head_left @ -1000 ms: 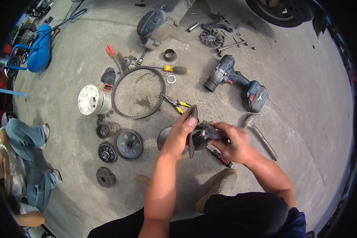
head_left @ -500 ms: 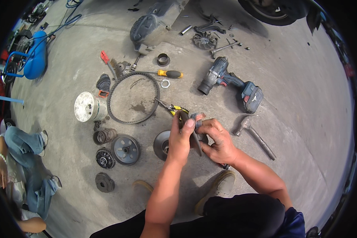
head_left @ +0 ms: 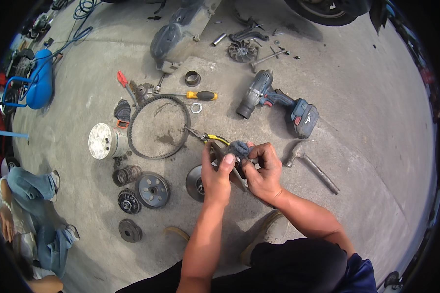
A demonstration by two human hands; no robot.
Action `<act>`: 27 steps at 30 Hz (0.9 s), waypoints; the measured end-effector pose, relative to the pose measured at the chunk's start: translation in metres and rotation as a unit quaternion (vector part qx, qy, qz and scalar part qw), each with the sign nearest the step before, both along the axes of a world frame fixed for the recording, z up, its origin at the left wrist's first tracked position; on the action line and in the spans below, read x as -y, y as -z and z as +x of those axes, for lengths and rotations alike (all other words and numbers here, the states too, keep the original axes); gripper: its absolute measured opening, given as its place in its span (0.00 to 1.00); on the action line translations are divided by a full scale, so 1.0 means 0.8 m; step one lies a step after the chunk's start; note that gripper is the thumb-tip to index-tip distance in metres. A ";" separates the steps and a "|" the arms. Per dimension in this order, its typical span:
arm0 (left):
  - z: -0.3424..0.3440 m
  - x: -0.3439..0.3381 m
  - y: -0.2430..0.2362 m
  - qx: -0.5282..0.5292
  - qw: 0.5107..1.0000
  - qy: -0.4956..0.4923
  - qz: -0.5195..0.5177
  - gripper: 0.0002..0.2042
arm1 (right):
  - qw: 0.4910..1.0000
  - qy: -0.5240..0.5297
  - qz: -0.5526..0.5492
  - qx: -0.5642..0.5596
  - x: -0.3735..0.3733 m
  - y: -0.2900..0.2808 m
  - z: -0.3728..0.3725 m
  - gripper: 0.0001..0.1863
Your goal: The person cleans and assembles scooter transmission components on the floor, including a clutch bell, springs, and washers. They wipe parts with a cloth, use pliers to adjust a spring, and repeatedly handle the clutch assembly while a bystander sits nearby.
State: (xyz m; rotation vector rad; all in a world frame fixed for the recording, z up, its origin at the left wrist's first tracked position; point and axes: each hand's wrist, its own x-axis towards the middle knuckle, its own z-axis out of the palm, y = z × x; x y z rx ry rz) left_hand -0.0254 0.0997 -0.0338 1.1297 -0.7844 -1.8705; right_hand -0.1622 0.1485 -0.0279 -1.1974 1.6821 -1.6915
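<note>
My left hand (head_left: pixel 217 178) grips a dark metal disc part (head_left: pixel 238 180) upright by its rim, thumb on the near face. Beside it, my right hand (head_left: pixel 264 173) pinches a grey, dirty rag (head_left: pixel 239 147) against the part, partly hiding it. A round metal plate (head_left: pixel 194 182) lies just left of my hands. Yellow-and-black pliers (head_left: pixel 217 137) are behind them, and a hammer (head_left: pixel 312 163) rests to the right.
Around lie a toothed belt (head_left: pixel 154 155), white bucket (head_left: pixel 100 140), slotted pulley (head_left: pixel 152 189), impact driver (head_left: pixel 259 90), yellow screwdriver (head_left: pixel 200 95) and engine casing (head_left: pixel 166 46). A seated person (head_left: pixel 29 200) is at left, a blue tank (head_left: pixel 39 78) upper left, a wheel (head_left: pixel 319 12) at top.
Both hands and the disc have turned and tilted; my right hand has moved up and left onto the rag, which now shows more above the disc. The view has shifted slightly.
</note>
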 end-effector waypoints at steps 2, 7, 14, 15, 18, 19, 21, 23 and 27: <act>0.006 0.008 0.000 -0.048 0.999 -0.018 -0.009 0.48 | 0.955 0.094 0.039 0.280 -0.003 -0.006 -0.013 0.14; 0.028 0.016 -0.002 -0.163 0.983 0.016 0.086 0.51 | 0.935 -0.009 0.051 0.351 -0.015 -0.007 -0.060 0.20; 0.036 0.019 0.010 -0.166 0.985 0.054 0.015 0.52 | 0.903 -0.127 0.117 0.393 -0.030 0.018 -0.067 0.12; 0.036 0.021 0.012 -0.147 0.988 0.055 -0.007 0.53 | 0.906 -0.143 0.138 0.374 -0.032 0.022 -0.067 0.10; 0.046 0.020 0.010 -0.186 0.982 0.042 0.012 0.57 | 0.930 -0.149 0.216 0.259 -0.031 0.034 -0.073 0.06; 0.050 0.019 0.007 -0.218 0.975 0.042 0.030 0.58 | 0.934 -0.139 0.224 0.239 -0.029 0.038 -0.077 0.06; 0.063 0.026 0.000 -0.293 0.950 0.102 0.045 0.60 | 0.924 -0.158 0.265 0.227 -0.026 0.040 -0.088 0.09; 0.069 0.029 -0.006 -0.337 0.928 0.149 0.062 0.63 | 0.917 -0.183 0.226 0.272 -0.020 0.040 -0.094 0.10; 0.057 0.023 -0.007 -0.355 0.906 0.217 0.075 0.63 | 0.903 -0.244 0.232 0.266 -0.005 0.027 -0.090 0.18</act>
